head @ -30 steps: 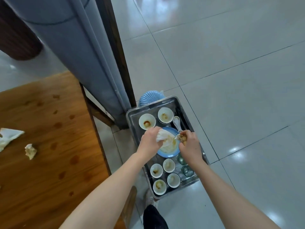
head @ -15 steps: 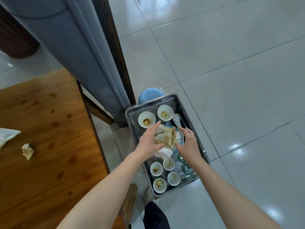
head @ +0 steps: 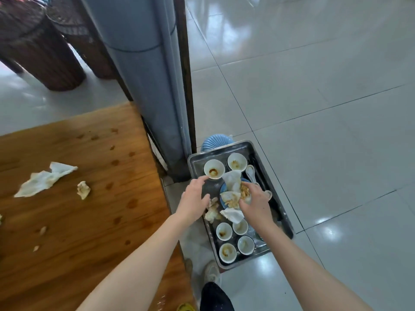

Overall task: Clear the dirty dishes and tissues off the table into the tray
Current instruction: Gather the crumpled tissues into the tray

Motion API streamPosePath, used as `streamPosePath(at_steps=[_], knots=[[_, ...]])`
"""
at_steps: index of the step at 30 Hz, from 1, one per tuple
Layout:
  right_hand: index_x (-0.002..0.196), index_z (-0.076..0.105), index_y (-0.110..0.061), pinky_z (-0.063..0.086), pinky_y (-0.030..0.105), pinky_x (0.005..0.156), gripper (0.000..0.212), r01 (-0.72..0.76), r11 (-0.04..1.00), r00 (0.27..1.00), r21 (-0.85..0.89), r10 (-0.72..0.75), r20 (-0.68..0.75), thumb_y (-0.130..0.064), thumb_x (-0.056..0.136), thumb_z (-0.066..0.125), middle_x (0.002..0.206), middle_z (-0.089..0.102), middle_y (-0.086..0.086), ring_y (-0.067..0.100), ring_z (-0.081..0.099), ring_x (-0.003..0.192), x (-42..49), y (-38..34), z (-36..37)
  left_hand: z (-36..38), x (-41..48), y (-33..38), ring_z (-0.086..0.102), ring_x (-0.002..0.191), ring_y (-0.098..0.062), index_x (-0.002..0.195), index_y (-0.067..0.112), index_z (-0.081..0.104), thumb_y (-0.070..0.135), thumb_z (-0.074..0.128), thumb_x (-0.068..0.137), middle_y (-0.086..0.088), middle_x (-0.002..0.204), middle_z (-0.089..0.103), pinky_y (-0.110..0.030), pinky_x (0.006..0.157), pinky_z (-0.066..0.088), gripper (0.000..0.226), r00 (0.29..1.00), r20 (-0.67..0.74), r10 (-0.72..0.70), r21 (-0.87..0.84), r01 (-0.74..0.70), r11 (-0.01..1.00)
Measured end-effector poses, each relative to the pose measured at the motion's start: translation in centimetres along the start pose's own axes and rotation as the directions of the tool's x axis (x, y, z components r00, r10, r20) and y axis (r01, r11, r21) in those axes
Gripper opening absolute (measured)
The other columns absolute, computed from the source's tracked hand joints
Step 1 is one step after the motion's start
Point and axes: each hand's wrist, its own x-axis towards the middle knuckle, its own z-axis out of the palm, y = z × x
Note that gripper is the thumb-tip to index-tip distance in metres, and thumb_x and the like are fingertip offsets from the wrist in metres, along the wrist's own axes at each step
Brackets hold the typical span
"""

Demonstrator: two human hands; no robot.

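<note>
Two hands are shown palm-down over the tray (head: 221, 151), set on the floor (head: 314, 131) at 3 o'clock of the table (head: 89, 221), long axis 11-to-5 o'clock; left hand (head: 194, 202) is spread, empty; right hand (head: 256, 203) is laid, fingers straight, on crumpled tissues (head: 232, 182).

Steel tray (head: 281, 209) sits on the floor at the table's (head: 89, 221) 3 o'clock. Two sauce-stained white bowls (head: 214, 169) stand at its 12 o'clock end, four small stained cups (head: 224, 231) at 6. In the centre a blue plate (head: 221, 197) is heaped with crumpled, soiled tissues (head: 232, 182), a white spoon (head: 250, 172) at 2. Two loose tissues (head: 45, 179) lie on the table, at its 9.
</note>
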Motion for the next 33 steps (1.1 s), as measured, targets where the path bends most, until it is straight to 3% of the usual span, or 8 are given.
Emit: streamPosePath(at_steps=[4, 8, 16, 22, 33], knots=[[0.129, 0.052, -0.019, 0.038, 0.032, 0.103, 0.051, 0.071, 0.997, 0.997, -0.003, -0.071, 0.018, -0.002, 0.082, 0.060, 0.129, 0.051, 0.000, 0.017, 0.046, 0.121, -1.7, -3.7, 1.9, -3.8, -3.1, -2.2, 0.049, 0.123, -0.017, 0.142, 0.025, 0.038, 0.014, 0.057, 0.094, -0.001, 0.130, 0.051, -0.042, 0.106, 0.041, 0.053, 0.997, -0.079, -0.013, -0.007, 0.013, 1.000], [0.130, 0.052, -0.017, 0.035, 0.026, 0.101, 0.049, 0.156, 0.987, 0.986, -0.038, -0.154, 0.057, -0.003, 0.084, 0.061, 0.128, 0.054, 0.001, 0.017, 0.047, 0.121, -3.7, -7.7, 4.7, -8.0, -6.8, -5.5, 0.048, 0.122, -0.019, 0.141, 0.026, 0.040, 0.014, 0.053, 0.096, 0.001, 0.131, 0.048, -0.040, 0.105, 0.041, 0.049, 0.993, -0.110, -0.038, -0.001, 0.038, 0.999], [0.132, 0.051, -0.019, 0.039, 0.041, 0.105, 0.049, 0.300, 0.950, 0.946, -0.089, -0.285, 0.154, -0.007, 0.086, 0.060, 0.134, 0.051, 0.001, 0.021, 0.046, 0.125, -7.3, -16.4, 11.2, -16.8, -13.7, -13.6, 0.044, 0.130, -0.018, 0.143, 0.027, 0.040, 0.015, 0.056, 0.096, -0.001, 0.142, 0.046, -0.038, 0.108, 0.042, 0.051, 0.953, -0.247, -0.173, 0.008, 0.180, 0.984], [0.134, 0.049, -0.024, 0.032, 0.029, 0.107, 0.049, 0.405, 0.906, 0.904, -0.119, -0.378, 0.201, -0.009, 0.089, 0.058, 0.138, 0.048, -0.002, 0.015, 0.041, 0.129, -8.3, -22.0, 17.5, -21.5, -18.0, -19.7, 0.044, 0.129, -0.019, 0.143, 0.027, 0.043, 0.015, 0.057, 0.095, 0.000, 0.142, 0.046, -0.037, 0.109, 0.040, 0.051, 0.887, -0.366, -0.280, -0.021, 0.293, 0.956], [0.135, 0.047, -0.024, 0.036, 0.019, 0.092, 0.054, 0.450, 0.873, 0.874, -0.188, -0.388, 0.294, -0.004, 0.087, 0.060, 0.141, 0.042, -0.003, 0.015, 0.044, 0.124, -5.2, -29.7, 27.8, -28.0, -21.0, -29.5, 0.044, 0.129, -0.019, 0.141, 0.026, 0.045, 0.016, 0.057, 0.095, -0.001, 0.141, 0.046, -0.032, 0.107, 0.039, 0.048, 0.855, -0.381, -0.352, -0.125, 0.330, 0.936]])
